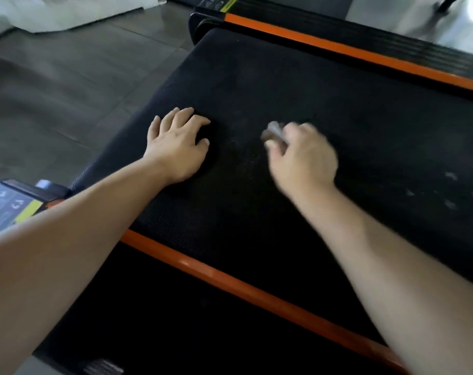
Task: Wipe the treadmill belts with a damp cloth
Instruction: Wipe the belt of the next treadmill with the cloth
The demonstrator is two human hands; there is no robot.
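Head camera shows my right hand clutching the small greyish wadded cloth, likely soft and light, best held bunched, on the black textured treadmill belt, my left hand pressing flat.

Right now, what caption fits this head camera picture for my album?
The left hand rests on the black treadmill belt while the right hand wipes it with a cloth.

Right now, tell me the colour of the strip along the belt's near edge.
Orange; the strip shows best in the head view.
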